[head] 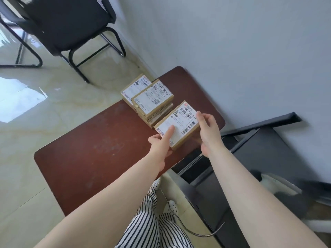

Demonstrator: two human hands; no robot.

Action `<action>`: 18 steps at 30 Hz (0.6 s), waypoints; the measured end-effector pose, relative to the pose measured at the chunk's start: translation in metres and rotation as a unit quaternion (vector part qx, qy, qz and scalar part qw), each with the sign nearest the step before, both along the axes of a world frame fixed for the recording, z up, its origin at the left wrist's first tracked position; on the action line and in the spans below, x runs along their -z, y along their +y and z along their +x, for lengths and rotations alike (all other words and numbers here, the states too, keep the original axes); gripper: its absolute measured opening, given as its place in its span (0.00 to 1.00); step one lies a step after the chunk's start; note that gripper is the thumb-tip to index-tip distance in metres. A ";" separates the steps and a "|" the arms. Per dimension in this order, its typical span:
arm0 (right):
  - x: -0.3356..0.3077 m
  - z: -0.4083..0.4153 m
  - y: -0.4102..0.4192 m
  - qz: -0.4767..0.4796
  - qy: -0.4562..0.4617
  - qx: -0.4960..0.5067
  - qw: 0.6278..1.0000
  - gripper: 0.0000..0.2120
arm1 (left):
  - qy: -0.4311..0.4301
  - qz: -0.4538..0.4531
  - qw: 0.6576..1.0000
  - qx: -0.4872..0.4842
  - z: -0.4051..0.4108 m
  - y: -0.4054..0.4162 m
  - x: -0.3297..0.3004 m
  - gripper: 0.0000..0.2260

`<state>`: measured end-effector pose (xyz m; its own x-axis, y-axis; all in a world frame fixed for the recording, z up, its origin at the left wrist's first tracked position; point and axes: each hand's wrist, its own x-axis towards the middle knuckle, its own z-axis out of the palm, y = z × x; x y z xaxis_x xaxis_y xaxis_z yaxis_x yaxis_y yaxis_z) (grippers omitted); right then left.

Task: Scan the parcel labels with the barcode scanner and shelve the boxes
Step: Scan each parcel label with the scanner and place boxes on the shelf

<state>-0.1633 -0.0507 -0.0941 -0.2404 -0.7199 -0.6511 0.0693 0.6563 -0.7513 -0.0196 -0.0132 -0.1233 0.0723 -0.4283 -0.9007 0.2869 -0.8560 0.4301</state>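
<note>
A small cardboard parcel [180, 120] with a white barcode label on top is held just above the dark red table [93, 149]. My left hand [161, 142] grips its near left corner, thumb lying across the label. My right hand [207, 133] grips its right side, fingers on the top edge. Behind it stands a stack of labelled parcels [153, 99], with another labelled parcel [133, 88] at its far left. The white barcode scanner [279, 185] lies on the black shelf unit [265, 154] at the right, blurred, its cable trailing to the floor.
A black chair [68, 27] stands on the glossy tiled floor at the upper left. A pale wall runs along the table's far right side. The black shelf unit sits low, right of the table. My striped clothing shows at the bottom centre.
</note>
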 end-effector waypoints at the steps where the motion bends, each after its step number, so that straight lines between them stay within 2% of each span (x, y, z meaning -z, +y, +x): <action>1: -0.012 -0.005 0.003 -0.010 -0.003 0.004 1.000 0.14 | 0.000 -0.016 1.000 0.007 -0.002 0.000 -0.010 0.31; 4: -0.049 -0.022 0.012 -0.037 -0.006 0.013 0.999 0.14 | 0.025 -0.067 0.997 0.039 -0.005 0.000 -0.041 0.36; 7: -0.085 -0.048 0.020 -0.067 -0.007 0.012 0.998 0.09 | 0.055 -0.118 0.985 0.109 -0.006 -0.001 -0.072 0.45; 8: -0.094 -0.058 0.024 -0.073 -0.006 0.004 0.997 0.09 | 0.072 -0.126 0.980 0.140 -0.006 -0.001 -0.082 0.43; 11: -0.117 -0.083 0.034 -0.078 0.001 -0.038 0.996 0.10 | 0.098 -0.151 0.947 0.264 -0.011 0.003 -0.108 0.19; 15: -0.139 -0.103 0.055 -0.089 0.044 -0.075 0.992 0.13 | 0.088 -0.166 0.911 0.366 -0.029 0.018 -0.134 0.18; 18: -0.140 -0.111 0.071 -0.093 0.045 -0.031 0.994 0.20 | 0.060 -0.188 0.896 0.399 -0.044 0.028 -0.143 0.19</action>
